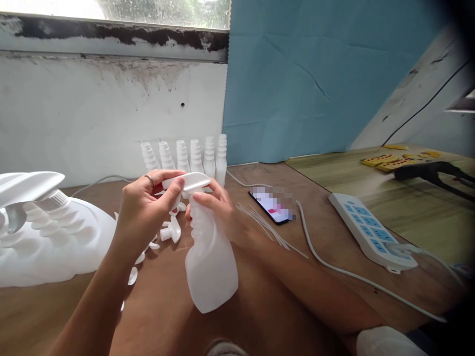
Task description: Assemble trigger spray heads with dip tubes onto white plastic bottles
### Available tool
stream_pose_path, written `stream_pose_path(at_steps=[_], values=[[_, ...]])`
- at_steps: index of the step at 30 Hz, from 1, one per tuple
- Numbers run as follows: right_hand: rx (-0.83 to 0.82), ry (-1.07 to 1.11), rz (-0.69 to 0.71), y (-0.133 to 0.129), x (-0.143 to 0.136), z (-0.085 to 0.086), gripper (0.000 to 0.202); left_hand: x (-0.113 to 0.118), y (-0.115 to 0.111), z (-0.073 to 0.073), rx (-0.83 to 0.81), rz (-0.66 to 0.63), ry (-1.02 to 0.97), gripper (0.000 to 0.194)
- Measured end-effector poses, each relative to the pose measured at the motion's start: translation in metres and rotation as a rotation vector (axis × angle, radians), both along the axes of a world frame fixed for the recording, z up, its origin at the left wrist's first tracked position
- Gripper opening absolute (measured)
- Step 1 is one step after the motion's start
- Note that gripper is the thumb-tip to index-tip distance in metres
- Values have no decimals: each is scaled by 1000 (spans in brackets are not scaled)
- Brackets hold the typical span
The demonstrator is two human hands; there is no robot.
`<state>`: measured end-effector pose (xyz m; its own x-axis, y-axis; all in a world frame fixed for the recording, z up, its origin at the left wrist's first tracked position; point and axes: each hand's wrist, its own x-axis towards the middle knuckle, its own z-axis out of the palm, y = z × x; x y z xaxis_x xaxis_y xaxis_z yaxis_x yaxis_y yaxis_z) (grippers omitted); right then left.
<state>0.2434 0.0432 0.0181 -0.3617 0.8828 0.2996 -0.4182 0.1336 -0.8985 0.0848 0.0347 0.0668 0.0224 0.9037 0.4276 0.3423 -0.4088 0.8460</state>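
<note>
A translucent white spray bottle (211,277) stands, slightly tilted, in front of me on the brown table. On its neck sits a white spray head (196,182). My left hand (152,202), with a ring on one finger, pinches the spray head from the left. My right hand (215,205) is wrapped round the bottle's neck just below the head. Left of the bottle, a loose white spray nozzle piece (171,230) lies among several small white parts, partly hidden by my left hand and forearm.
Several white bottles (180,154) stand against the wall. At the left are assembled spray bottles (67,242). A phone (272,206), thin white tubes (261,225), a cable and a power strip (371,230) lie to the right, with yellow items (389,162) beyond.
</note>
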Motion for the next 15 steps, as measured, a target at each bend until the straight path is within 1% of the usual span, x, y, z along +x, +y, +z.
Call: stream_pose_path(at_steps=[2,5,6,9,11,15], values=[[-3,-8,1,0,0,0,28,0,0,0,-17,-1,-3,16],[0,-64,-61,-1,-1,2,38,1,-1,0,-12,-11,1,17],[-2,-53,-59,-1,-1,2,40,1,-2,1,0,-15,3,17],[10,26,28,-1,0,2,29,3,-5,3,8,13,-20,14],[19,25,49,-1,1,0,25,3,-5,4,-22,29,-33,13],[30,-54,-13,0,0,-3,33,2,-1,0,-37,-11,-6,18]])
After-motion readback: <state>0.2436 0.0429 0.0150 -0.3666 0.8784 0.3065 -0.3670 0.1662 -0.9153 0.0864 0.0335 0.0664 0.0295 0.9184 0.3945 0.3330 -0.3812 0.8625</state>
